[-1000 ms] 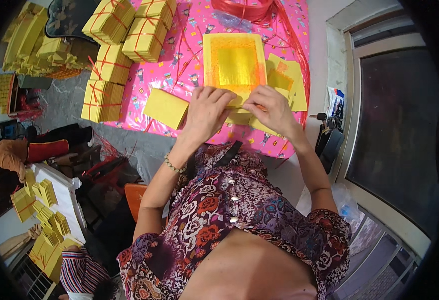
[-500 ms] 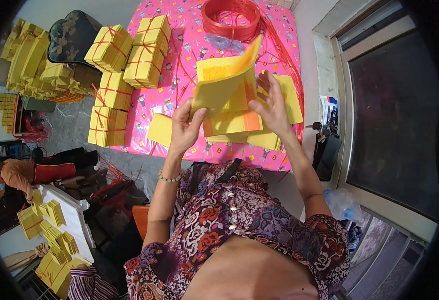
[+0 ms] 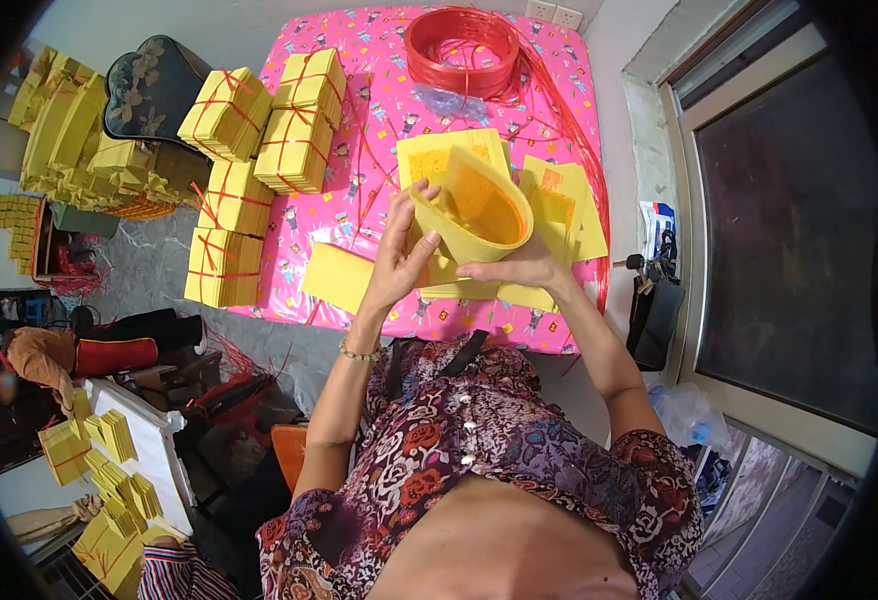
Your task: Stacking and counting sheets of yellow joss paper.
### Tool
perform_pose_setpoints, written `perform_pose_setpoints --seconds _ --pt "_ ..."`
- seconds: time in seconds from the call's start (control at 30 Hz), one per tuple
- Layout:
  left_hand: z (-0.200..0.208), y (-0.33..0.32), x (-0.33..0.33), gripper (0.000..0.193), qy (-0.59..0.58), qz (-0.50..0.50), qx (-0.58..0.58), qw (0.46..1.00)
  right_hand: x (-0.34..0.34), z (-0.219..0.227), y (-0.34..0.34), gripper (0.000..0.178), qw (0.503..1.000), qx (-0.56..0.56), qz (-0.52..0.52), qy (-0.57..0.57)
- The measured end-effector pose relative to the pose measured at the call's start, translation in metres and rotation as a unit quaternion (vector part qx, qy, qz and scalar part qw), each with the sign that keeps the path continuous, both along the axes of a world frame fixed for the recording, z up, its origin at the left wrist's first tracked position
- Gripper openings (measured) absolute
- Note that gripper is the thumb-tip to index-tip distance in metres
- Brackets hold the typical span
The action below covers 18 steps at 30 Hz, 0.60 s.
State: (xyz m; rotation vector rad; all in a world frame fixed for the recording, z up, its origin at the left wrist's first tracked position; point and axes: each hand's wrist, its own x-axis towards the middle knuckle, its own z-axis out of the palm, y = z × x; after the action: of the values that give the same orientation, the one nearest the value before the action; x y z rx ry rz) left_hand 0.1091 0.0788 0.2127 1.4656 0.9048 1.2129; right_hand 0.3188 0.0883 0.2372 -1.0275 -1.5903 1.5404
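Above the near part of the table, a yellow paper sheet (image 3: 499,232), possibly more than one layer, curls into a loop with its orange-printed side inward. My left hand (image 3: 399,250) grips its left side, fingers behind and thumb toward me. My right hand (image 3: 521,266) holds the bottom right of the curl, thumb pointing left and the other fingers mostly hidden. Beneath lies a pile of yellow sheets (image 3: 419,160) with orange print. More loose sheets (image 3: 587,235) are spread to the right. A flat yellow piece of paper (image 3: 337,277) rests left of my left hand.
Yellow bundles tied with red strips (image 3: 221,265) stand along the left of the pink patterned table cover (image 3: 349,225). A red strip coil (image 3: 434,75) sits at the back, beside clear plastic (image 3: 449,103). Other people work at a white table (image 3: 159,440) lower left. A window (image 3: 779,220) is right.
The sheet has been lowered and bent from a tall upright fold into a rounded curl. My right hand has come in from open beside it to hold its underside.
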Motion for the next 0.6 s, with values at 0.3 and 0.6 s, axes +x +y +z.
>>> perform_pose_setpoints --seconds 0.3,0.6 --pt "-0.009 0.001 0.012 0.053 -0.049 -0.029 -0.01 0.998 -0.001 -0.005 0.0 0.087 0.999 0.021 -0.024 0.023" --pt "-0.011 0.0 0.018 0.03 -0.086 -0.005 -0.061 0.994 -0.006 -0.017 0.002 0.068 0.988 0.124 -0.094 -0.001"
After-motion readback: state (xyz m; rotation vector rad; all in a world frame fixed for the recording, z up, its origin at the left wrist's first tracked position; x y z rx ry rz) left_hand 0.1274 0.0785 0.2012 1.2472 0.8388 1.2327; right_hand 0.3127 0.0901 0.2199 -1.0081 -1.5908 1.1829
